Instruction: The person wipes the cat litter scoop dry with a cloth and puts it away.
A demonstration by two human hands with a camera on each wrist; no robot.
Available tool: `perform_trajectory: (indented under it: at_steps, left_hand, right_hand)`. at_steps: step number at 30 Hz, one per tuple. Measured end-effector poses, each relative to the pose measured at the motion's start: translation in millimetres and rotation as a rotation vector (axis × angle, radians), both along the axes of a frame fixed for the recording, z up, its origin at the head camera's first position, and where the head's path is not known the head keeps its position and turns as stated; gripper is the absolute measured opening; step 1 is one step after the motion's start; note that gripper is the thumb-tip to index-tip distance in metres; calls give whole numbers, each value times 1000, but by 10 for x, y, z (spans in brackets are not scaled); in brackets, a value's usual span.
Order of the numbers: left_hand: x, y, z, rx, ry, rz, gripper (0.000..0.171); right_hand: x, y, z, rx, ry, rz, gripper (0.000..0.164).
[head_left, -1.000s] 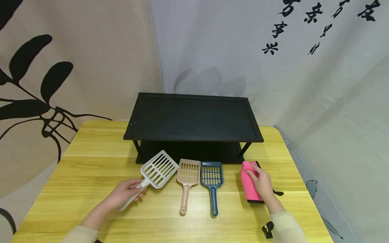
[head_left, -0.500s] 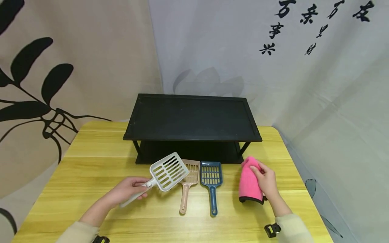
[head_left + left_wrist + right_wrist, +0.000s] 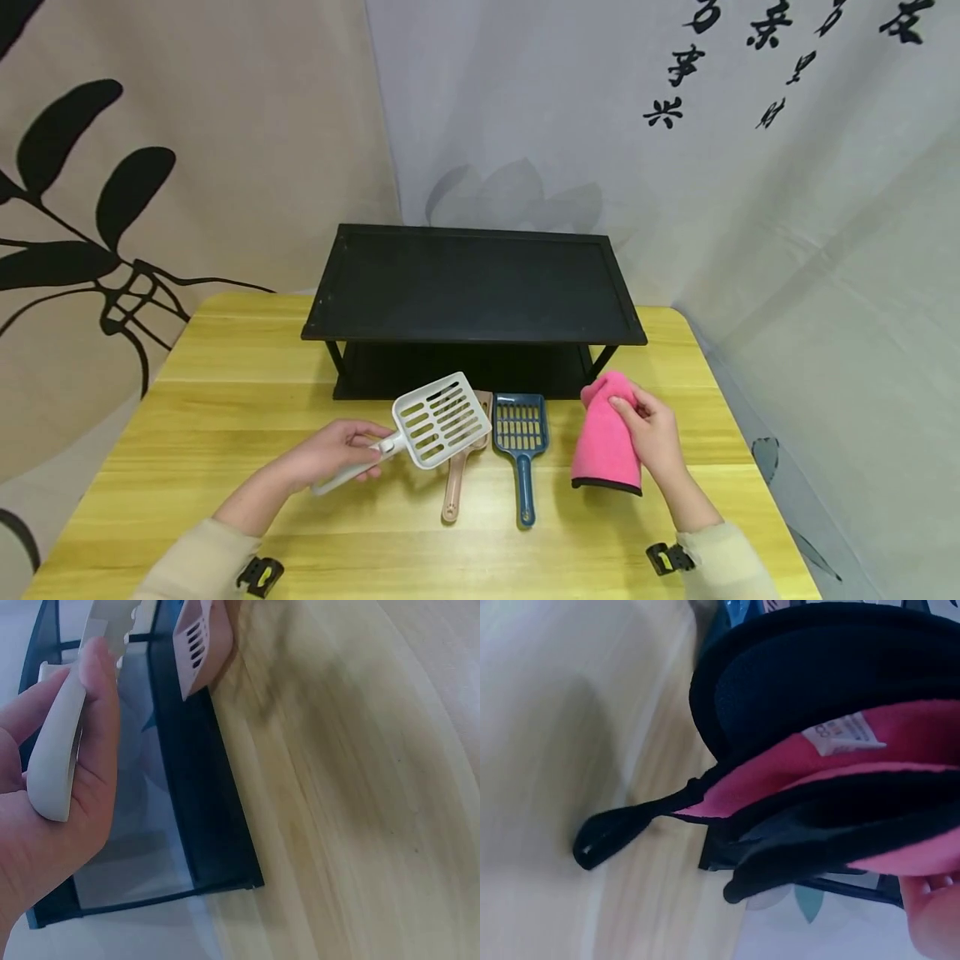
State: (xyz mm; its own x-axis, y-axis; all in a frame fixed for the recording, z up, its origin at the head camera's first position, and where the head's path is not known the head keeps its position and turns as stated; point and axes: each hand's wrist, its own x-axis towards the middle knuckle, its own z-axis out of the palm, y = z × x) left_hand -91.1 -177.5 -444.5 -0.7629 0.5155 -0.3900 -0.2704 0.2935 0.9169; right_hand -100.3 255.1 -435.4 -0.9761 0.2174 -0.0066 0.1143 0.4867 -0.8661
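Note:
My left hand (image 3: pixel 337 454) grips the handle of a white slotted litter scoop (image 3: pixel 396 445), raised off the table and tilted, its head pointing right. That head covers part of a beige litter scoop (image 3: pixel 454 487) lying on the table. Beside it lies a blue litter scoop (image 3: pixel 524 483). On the right, my right hand (image 3: pixel 651 427) pinches the upper part of a folded pink cloth (image 3: pixel 607 442) with black trim, held above the table. In the right wrist view the cloth (image 3: pixel 915 731) shows dark inner faces, a white label and a black hanging loop (image 3: pixel 604 836).
A black two-tier rack (image 3: pixel 480 283) stands at the back of the wooden table (image 3: pixel 247 367), just behind the scoop heads. A printed curtain (image 3: pixel 510 108) hangs behind the table.
My left hand has carried the white scoop to the right, over the beige scoop. My right hand has lifted the pink cloth from the table and brought it slightly left.

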Motion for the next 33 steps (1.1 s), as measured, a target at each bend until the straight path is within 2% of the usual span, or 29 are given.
perform_trajectory:
  at_steps: [8, 21, 25, 28, 33]
  left_hand:
    - [-65, 84, 41, -11, 6, -41, 50]
    - [-166, 278, 115, -19, -2, -89, 48]
    - [-187, 356, 133, -17, 1, -110, 45]
    - [-189, 435, 133, -16, 0, -140, 44]
    - [-180, 586, 119, -25, 4, -183, 44]
  right_hand:
    - [-8, -128, 113, -34, 20, 17, 38]
    - [-90, -414, 211, -67, 55, 130, 33]
    - [-113, -510, 233, -74, 61, 158, 36]
    - [-133, -583, 230, -122, 72, 161, 35]
    - [-128, -757, 225, -213, 83, 168, 22]
